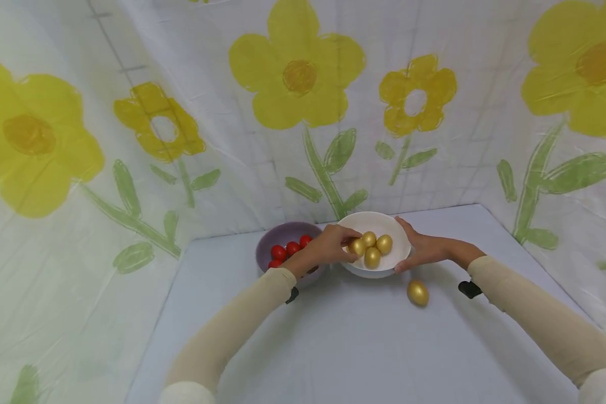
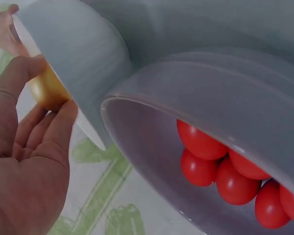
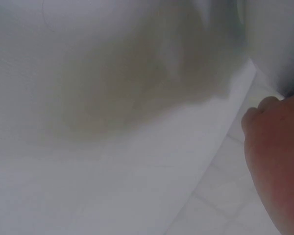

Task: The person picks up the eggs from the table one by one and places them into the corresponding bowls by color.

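Note:
My left hand [image 1: 330, 245] reaches over the rim of a white bowl [image 1: 396, 252] and pinches a golden egg [image 1: 357, 247] between thumb and fingers. In the left wrist view, the same egg [image 2: 48, 90] shows at the bowl's edge between the thumb and fingertips. Several more golden eggs [image 1: 372, 257] lie together in this bowl. On the bowl's right side, my right hand [image 1: 425, 249] grips it, the thumb at the near side and the fingers at the far rim. Only the back of the right hand [image 3: 277, 147] appears in the right wrist view.
Just left of the white bowl stands a purple bowl [image 1: 264, 247] holding several red eggs [image 1: 279, 252], partly covered by my left forearm. One golden egg [image 1: 417, 293] lies on the pale tabletop [image 1: 333, 348] near the right wrist. A flower-printed curtain [image 1: 222, 185] hangs behind the table.

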`<state>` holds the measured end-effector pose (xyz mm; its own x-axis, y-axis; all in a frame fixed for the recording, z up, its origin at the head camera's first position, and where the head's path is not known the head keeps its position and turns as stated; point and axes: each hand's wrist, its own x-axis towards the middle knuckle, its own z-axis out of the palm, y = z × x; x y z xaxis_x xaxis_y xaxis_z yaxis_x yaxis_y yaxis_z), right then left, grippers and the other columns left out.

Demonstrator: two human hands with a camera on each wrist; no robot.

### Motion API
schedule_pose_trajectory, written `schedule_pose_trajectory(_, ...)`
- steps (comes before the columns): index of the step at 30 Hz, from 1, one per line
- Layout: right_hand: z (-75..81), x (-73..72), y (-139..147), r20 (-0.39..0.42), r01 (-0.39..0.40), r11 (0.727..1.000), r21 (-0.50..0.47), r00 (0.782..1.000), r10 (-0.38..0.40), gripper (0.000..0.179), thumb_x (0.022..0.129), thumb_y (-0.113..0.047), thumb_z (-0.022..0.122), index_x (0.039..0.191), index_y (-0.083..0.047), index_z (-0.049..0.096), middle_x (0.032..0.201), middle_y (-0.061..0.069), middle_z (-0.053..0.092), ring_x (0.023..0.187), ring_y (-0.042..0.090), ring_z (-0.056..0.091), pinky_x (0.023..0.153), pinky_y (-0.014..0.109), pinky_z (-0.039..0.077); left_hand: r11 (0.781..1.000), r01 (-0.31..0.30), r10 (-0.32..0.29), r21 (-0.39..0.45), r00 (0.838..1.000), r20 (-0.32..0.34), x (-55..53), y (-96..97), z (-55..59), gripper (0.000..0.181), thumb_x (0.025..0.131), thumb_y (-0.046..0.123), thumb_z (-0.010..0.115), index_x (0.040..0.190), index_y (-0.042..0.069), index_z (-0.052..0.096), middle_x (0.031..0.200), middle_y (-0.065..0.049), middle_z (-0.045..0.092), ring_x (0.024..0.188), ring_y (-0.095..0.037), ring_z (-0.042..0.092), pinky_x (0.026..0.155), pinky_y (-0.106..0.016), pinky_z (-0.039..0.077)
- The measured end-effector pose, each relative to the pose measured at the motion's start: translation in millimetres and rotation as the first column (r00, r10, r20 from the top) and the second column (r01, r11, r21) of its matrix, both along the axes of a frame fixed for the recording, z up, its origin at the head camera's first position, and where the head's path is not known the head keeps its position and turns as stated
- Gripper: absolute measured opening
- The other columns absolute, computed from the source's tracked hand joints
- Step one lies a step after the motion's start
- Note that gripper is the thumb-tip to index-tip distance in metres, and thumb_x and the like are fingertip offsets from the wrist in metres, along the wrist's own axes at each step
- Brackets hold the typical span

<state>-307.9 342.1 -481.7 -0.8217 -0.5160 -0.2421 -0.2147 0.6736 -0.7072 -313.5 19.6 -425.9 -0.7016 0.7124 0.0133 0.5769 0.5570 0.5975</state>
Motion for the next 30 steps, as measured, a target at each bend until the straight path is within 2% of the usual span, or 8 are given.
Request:
schedule_pose_trajectory(3,0.6,0.9,-0.3,0.001,0.005,1.000,0.006,1.000,-0.005,0.140,0.088,-0.045,0.085,0.163,-0.013,-0.028,0.172,0.028,-0.015,0.159,0.050,0.000,0.122,0.073,0.015,0.996,-0.052,0.053,-0.079,0.999,0.005,-3.0,0.3,-2.3,0.052,0.090,0.014,0.082,0.140,0.004,0.069,0.134,-0.004,0.072,0.113,-0.014,0.062,0.101,-0.025,0.052)
schedule_pose_trajectory(6,2.2,1.7,-0.9,-0.002,0.005,1.000,0.011,1.000,-0.005,0.141,0.087,-0.045,0.086,0.164,-0.012,-0.028,0.172,0.028,-0.015,0.159,0.051,0.001,0.122,0.074,0.015,0.987,-0.101,0.100,-0.128,0.995,-0.008,-6.0,5.0,-3.9,0.049,0.088,0.013,0.084,0.135,0.005,0.072,0.126,-0.002,0.074,0.104,-0.012,0.061,0.092,-0.023,0.053)
schedule_pose_trajectory(10,3.4,3.2,-0.6,-0.005,0.012,1.000,0.008,1.000,-0.012,0.140,0.088,-0.045,0.086,0.163,-0.013,-0.028,0.172,0.028,-0.016,0.159,0.051,0.000,0.122,0.073,0.015,0.973,-0.130,0.119,-0.191,0.991,-0.069,-9.2,17.3,-6.7,0.026,0.083,0.011,0.085,0.108,0.005,0.079,0.093,0.001,0.069,0.084,-0.013,0.054,0.071,-0.022,0.047)
schedule_pose_trajectory(13,2.7,3.3,-0.8,-0.004,0.008,1.000,0.000,1.000,-0.008,0.139,0.089,-0.044,0.085,0.163,-0.013,-0.029,0.172,0.027,-0.017,0.159,0.050,-0.001,0.123,0.073,0.015,0.954,-0.165,0.143,-0.252,0.984,-0.103,-8.9,26.7,-9.8,0.018,0.080,0.010,0.087,0.092,0.006,0.074,0.081,0.002,0.057,0.076,-0.014,0.051,0.064,-0.023,0.044)
schedule_pose_trajectory(17,1.7,2.2,-1.6,-0.004,0.002,1.000,-0.003,1.000,-0.002,0.139,0.089,-0.043,0.085,0.163,-0.010,-0.027,0.172,0.027,-0.017,0.159,0.050,0.001,0.122,0.073,0.016,0.926,-0.213,0.179,-0.313,0.975,-0.131,-4.4,35.9,-11.4,0.025,0.079,0.009,0.089,0.097,0.006,0.072,0.084,0.002,0.059,0.077,-0.016,0.055,0.065,-0.024,0.047)
schedule_pose_trajectory(20,2.3,1.8,-1.4,0.005,0.008,1.000,-0.003,1.000,-0.008,0.140,0.088,-0.044,0.086,0.163,-0.012,-0.028,0.172,0.027,-0.016,0.160,0.049,0.002,0.123,0.072,0.016,0.908,-0.225,0.174,-0.354,0.970,-0.171,-0.7,41.3,-11.0,0.026,0.080,0.009,0.088,0.099,0.006,0.071,0.086,0.000,0.062,0.080,-0.017,0.058,0.068,-0.025,0.051)
schedule_pose_trajectory(23,2.8,1.4,-1.2,0.005,0.007,1.000,0.000,1.000,-0.007,0.141,0.087,-0.048,0.086,0.163,-0.013,-0.028,0.173,0.026,-0.016,0.160,0.048,0.002,0.123,0.071,0.017,0.893,-0.232,0.170,-0.385,0.967,-0.189,2.1,46.1,-9.8,0.025,0.082,0.009,0.088,0.095,0.009,0.066,0.085,-0.001,0.061,0.082,-0.018,0.059,0.071,-0.027,0.052)
schedule_pose_trajectory(30,3.9,1.6,-1.8,-0.003,0.000,1.000,-0.026,1.000,0.000,0.141,0.087,-0.044,0.087,0.164,-0.010,-0.027,0.173,0.025,-0.017,0.160,0.047,0.002,0.123,0.071,0.017,0.886,-0.228,0.163,-0.405,0.969,-0.188,3.4,51.5,-10.8,0.031,0.082,0.011,0.089,0.090,0.010,0.059,0.082,-0.001,0.055,0.079,-0.018,0.056,0.071,-0.027,0.051)
